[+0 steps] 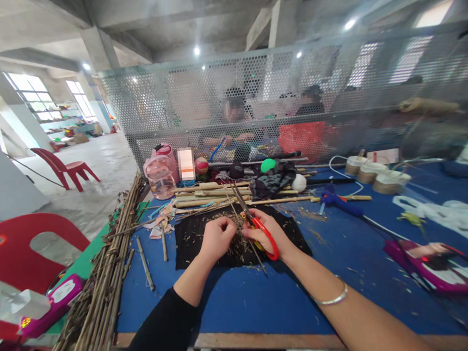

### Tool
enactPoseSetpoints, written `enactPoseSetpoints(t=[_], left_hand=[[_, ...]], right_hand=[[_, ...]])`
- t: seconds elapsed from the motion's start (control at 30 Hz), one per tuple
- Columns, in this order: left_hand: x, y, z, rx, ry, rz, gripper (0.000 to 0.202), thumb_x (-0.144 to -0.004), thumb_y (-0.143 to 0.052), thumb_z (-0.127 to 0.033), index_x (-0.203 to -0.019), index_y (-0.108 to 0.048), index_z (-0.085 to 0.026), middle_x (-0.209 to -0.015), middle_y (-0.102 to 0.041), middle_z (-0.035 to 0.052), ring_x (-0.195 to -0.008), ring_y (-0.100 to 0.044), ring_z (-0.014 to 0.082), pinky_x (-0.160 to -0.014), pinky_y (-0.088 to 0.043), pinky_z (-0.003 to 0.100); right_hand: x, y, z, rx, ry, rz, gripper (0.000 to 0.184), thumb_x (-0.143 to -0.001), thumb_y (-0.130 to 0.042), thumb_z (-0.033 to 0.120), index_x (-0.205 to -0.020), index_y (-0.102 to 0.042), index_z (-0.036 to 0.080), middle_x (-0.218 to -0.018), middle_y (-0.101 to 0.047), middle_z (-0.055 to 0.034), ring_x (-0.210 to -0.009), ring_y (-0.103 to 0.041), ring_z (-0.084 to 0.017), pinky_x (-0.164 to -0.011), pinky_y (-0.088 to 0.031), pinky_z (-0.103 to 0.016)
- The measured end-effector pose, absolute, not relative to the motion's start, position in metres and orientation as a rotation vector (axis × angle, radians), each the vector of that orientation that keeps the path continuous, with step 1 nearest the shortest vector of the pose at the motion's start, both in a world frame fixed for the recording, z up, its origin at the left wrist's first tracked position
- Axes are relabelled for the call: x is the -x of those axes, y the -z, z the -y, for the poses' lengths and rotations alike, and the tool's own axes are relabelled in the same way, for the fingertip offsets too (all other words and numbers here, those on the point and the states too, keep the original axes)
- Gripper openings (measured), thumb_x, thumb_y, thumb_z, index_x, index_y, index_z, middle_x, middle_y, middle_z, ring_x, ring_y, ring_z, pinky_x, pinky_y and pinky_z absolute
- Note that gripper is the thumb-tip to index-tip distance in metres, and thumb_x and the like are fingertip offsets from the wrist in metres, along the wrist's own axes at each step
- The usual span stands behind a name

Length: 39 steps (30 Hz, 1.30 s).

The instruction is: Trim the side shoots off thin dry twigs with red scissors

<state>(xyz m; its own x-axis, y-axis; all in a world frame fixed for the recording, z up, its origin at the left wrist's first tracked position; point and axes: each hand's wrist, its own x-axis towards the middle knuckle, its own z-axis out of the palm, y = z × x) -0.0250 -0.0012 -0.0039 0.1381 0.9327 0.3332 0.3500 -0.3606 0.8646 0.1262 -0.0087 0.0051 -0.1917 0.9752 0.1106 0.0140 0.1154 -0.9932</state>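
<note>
My right hand (pixel 269 232) is closed around the red-handled scissors (pixel 269 237), whose blades point up and away to the left. Close beside it, my left hand (pixel 218 237) is in a pinch, fingertips together; what they grip is too small or hidden to name. A thin stick (pixel 259 259) runs slantwise between the two hands, and I cannot tell which fingers hold it. Beneath both hands lies a black cloth (pixel 190 239) strewn with small dry plant scraps. Two short cut stick pieces (pixel 145 264) lie left of the cloth.
A long bundle of dry stalks (pixel 104 285) lies along the left table edge. Behind the cloth are bamboo sticks (pixel 211 194), a pink jug (pixel 161 179) and a perforated screen (pixel 195 102). On the right are a blue glue gun (pixel 336 199) with its cord and a purple power strip (pixel 442 269).
</note>
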Motion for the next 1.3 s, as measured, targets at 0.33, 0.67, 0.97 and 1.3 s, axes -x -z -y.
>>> enactPoseSetpoints(t=[0.33,0.67,0.97,1.3], left_hand=[[0.025,0.008,-0.001,-1.586,-1.274,-1.191,0.019,-0.072,-0.044,-0.025,-0.057,-0.052,-0.015,-0.047,-0.043,-0.0049,-0.045,-0.036,0.0068,-0.046,-0.029,0.019],[0.03,0.006,-0.009,-1.252,-1.321,-1.324,0.026,-0.068,-0.057,-0.038,-0.066,-0.063,-0.013,-0.049,-0.051,-0.0025,-0.041,-0.041,0.007,-0.039,-0.03,0.019],[0.032,0.005,-0.014,-0.784,-1.421,-0.966,0.026,-0.059,-0.071,-0.028,-0.075,-0.057,-0.014,-0.069,-0.06,-0.0004,-0.052,-0.051,0.004,-0.041,-0.035,0.012],[0.033,0.001,-0.012,-0.607,-1.389,-0.843,0.027,-0.058,-0.075,-0.026,-0.077,-0.06,-0.014,-0.078,-0.062,0.0023,-0.06,-0.057,0.0052,-0.044,-0.041,0.011]], right_hand=[[-0.132,0.003,0.0,1.11,-1.112,1.39,0.043,-0.057,-0.063,0.027,-0.096,-0.048,0.018,-0.059,-0.052,0.0063,-0.046,-0.045,-0.009,-0.045,-0.037,-0.021],[-0.162,0.008,-0.017,1.637,-0.415,1.791,0.037,-0.062,-0.055,0.012,-0.098,-0.059,0.019,-0.076,-0.067,-0.0036,-0.07,-0.061,-0.016,-0.062,-0.041,-0.022],[-0.157,-0.001,-0.005,1.579,-0.316,1.95,0.039,-0.073,-0.058,0.044,-0.105,-0.053,0.023,-0.072,-0.063,-0.0018,-0.064,-0.058,-0.018,-0.058,-0.039,-0.025],[-0.141,-0.012,0.011,1.379,-0.349,2.159,0.043,-0.071,-0.06,0.048,-0.105,-0.056,0.023,-0.091,-0.064,-0.0045,-0.077,-0.058,-0.018,-0.066,-0.04,-0.025]])
